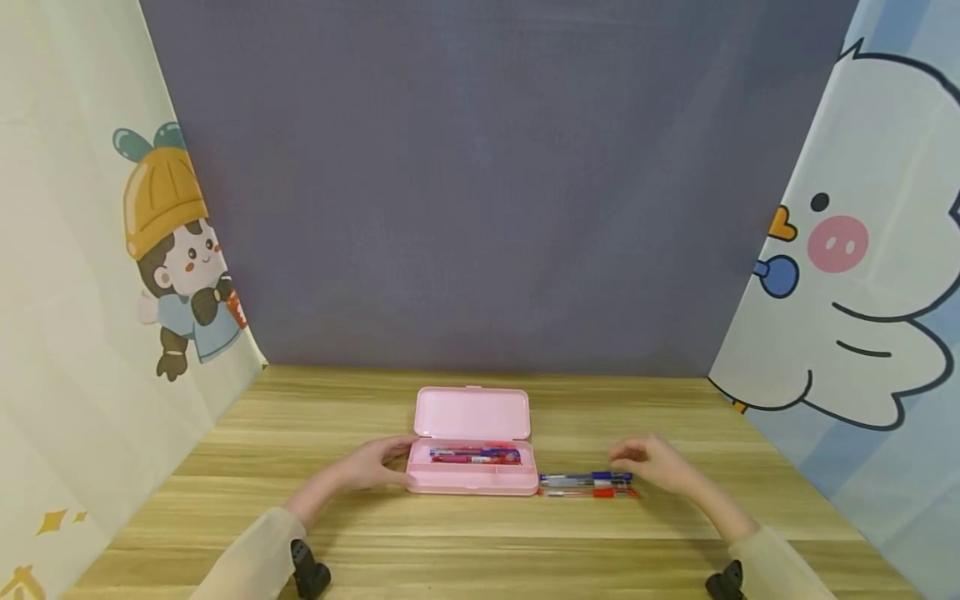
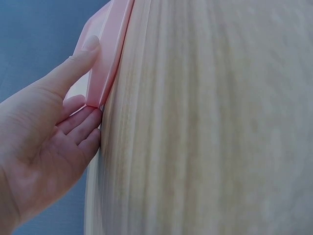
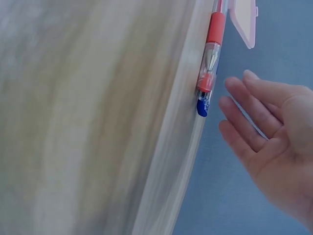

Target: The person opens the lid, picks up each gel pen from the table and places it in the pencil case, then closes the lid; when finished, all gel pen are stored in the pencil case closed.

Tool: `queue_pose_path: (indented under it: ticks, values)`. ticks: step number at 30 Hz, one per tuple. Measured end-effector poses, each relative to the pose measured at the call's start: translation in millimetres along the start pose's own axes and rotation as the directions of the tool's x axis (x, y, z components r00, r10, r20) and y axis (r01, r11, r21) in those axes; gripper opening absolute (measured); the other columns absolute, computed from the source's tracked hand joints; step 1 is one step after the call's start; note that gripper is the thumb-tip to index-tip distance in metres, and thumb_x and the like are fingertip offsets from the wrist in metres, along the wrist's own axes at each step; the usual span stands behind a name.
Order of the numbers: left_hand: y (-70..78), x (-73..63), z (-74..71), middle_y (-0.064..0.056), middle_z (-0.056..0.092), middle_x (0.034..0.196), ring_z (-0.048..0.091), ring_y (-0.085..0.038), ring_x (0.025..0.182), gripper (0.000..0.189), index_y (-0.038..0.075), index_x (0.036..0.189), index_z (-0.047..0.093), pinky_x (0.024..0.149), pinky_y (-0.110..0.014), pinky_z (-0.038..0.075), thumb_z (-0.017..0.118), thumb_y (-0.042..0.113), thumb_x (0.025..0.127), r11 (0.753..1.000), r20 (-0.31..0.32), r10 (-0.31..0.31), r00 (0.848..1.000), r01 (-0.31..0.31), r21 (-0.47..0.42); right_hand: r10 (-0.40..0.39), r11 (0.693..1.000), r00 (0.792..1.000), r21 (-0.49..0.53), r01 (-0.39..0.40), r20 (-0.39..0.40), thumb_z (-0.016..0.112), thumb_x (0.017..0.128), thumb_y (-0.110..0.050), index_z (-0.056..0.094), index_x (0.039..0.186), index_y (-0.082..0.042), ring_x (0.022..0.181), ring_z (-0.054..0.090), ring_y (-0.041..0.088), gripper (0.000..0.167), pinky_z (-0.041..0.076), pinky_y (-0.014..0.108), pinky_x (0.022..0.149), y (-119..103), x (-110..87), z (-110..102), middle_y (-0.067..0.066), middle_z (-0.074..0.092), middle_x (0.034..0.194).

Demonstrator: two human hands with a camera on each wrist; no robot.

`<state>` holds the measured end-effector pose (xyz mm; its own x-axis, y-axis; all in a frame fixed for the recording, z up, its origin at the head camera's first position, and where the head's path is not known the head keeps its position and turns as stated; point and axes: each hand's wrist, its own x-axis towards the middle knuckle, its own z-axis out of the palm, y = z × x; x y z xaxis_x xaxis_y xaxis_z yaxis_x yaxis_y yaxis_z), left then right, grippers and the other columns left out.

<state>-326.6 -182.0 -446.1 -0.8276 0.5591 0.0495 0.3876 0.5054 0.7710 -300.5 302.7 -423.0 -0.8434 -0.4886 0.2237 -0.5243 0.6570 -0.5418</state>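
Observation:
An open pink pencil case [image 1: 450, 479] lies on the wooden table with its lid [image 1: 472, 412] tipped back. Several red and blue pens [image 1: 476, 456] lie in its long rear compartment. My left hand [image 1: 378, 462] holds the case's left end; in the left wrist view the thumb [image 2: 80, 61] lies along the front wall and the fingers meet the end. My right hand [image 1: 656, 462] hovers with bent, relaxed fingers by the capped ends of the loose pens, holding nothing. These are blue-capped pens [image 1: 600, 477] and a red-capped pen [image 1: 603, 493], right of the case.
The wooden table [image 1: 420, 550] runs back to a dark grey panel [image 1: 480, 192]. Cartoon-printed sheets stand along the left [image 1: 67, 333] and right [image 1: 900, 350] sides. The front of the case holds two smaller compartments, split by a thin divider.

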Motion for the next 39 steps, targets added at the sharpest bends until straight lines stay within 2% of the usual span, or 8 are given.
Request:
queue_pose_path:
  ticks: [10,16,20,28,33,39]
  values:
    - [0.4,-0.4,-0.6,-0.025,0.043,0.141,0.04,-0.039,0.131,0.079,-0.002,0.14,0.039,0.11,-0.05,0.032,0.077,0.029,0.078,1.0,-0.002,-0.003,1.0,0.003,0.0,0.006,1.0,0.998,0.012,-0.007,0.07,0.064,0.089,-0.019,0.069,0.101,-0.001,0.082,0.064,0.008,0.023,0.054,0.022,0.07,8.2,2.0,1.6,0.008,0.071,0.094]
    - [2.1,-0.6,-1.3,-0.025,0.042,0.141,0.04,-0.039,0.131,0.079,-0.001,0.14,0.039,0.11,-0.05,0.032,0.076,0.029,0.078,1.0,0.003,-0.014,1.0,0.014,-0.001,0.013,1.0,0.994,-0.007,-0.012,0.11,0.066,0.086,-0.009,0.067,0.103,0.003,0.086,0.067,0.021,0.021,0.055,0.024,0.072,11.0,4.4,3.3,0.013,0.07,0.096]
    - [3.1,-0.7,-1.5,-0.025,0.041,0.142,0.039,-0.039,0.132,0.078,-0.001,0.141,0.038,0.11,-0.05,0.032,0.076,0.029,0.079,1.0,0.007,-0.023,1.0,0.023,0.003,0.035,0.998,0.995,-0.047,-0.03,0.095,0.068,0.083,-0.007,0.068,0.1,0.005,0.082,0.066,0.021,0.021,0.055,0.024,0.068,10.1,4.8,4.2,0.014,0.068,0.093]
    - [5.4,-1.4,-1.4,-0.025,0.042,0.141,0.04,-0.039,0.131,0.078,-0.001,0.14,0.038,0.11,-0.051,0.032,0.076,0.029,0.079,1.0,0.001,-0.028,1.0,0.028,-0.001,0.051,0.994,0.998,-0.102,-0.047,0.037,0.072,0.079,-0.01,0.069,0.083,-0.001,0.07,0.054,0.002,0.011,0.048,0.018,0.059,11.0,7.0,6.8,0.004,0.06,0.082]
    - [4.5,-1.2,-1.2,-0.025,0.043,0.141,0.04,-0.039,0.131,0.078,-0.002,0.14,0.039,0.11,-0.05,0.032,0.076,0.029,0.078,1.0,-0.001,-0.024,1.0,0.024,0.012,0.032,0.991,0.999,-0.129,-0.031,0.009,0.071,0.08,-0.01,0.068,0.084,-0.003,0.068,0.055,0.002,0.009,0.048,0.02,0.058,12.0,9.0,6.5,0.001,0.064,0.079]
    - [5.2,-1.5,-1.4,-0.026,0.043,0.14,0.041,-0.04,0.13,0.078,-0.003,0.14,0.039,0.109,-0.051,0.033,0.076,0.027,0.078,1.0,0.001,-0.011,1.0,0.011,0.01,0.036,0.994,0.999,-0.102,-0.037,-0.01,0.069,0.083,-0.012,0.07,0.09,-0.001,0.071,0.06,0.006,0.012,0.051,0.022,0.06,9.8,10.9,1.7,0.004,0.069,0.083]
